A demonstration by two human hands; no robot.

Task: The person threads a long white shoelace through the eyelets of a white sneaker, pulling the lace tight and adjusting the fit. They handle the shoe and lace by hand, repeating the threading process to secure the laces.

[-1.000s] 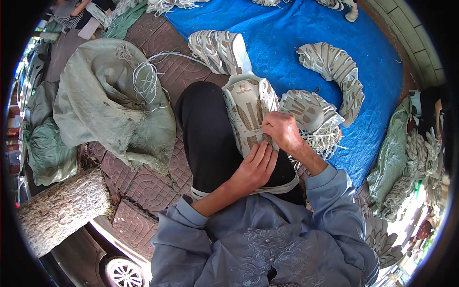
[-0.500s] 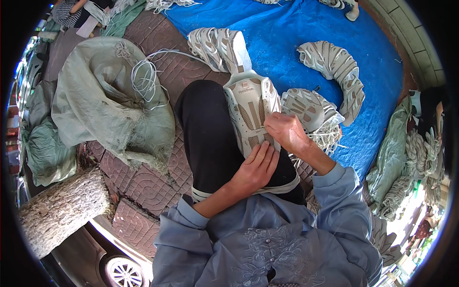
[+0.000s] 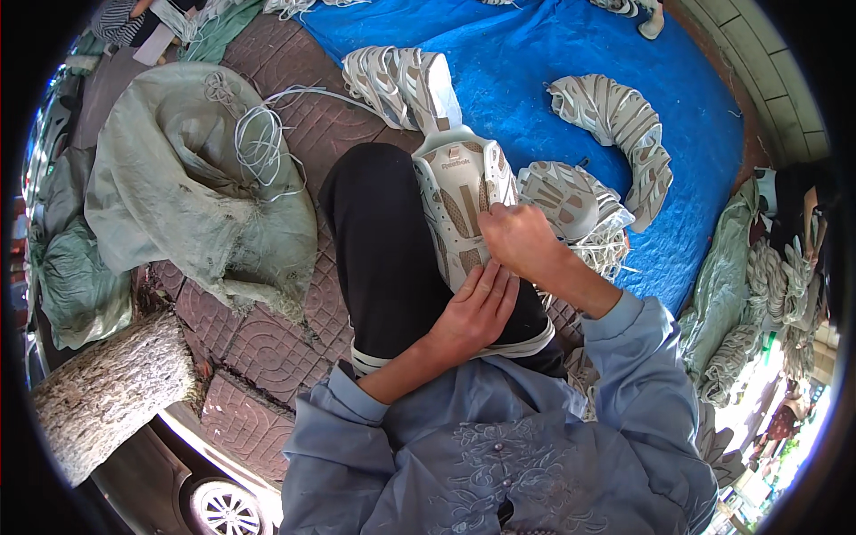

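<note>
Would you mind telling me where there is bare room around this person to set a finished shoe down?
The widest free patch is the blue tarp between the stack of shoes at the knee and the curved row. A smaller one is the brick paving between the grey sack and the dark trouser leg. It is crowded beside the right hand, where another pile lies.

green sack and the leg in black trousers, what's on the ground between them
Only bare brick paving, crossed by a loose white cord running from the coil on the sack toward the leg. Head view.
</note>
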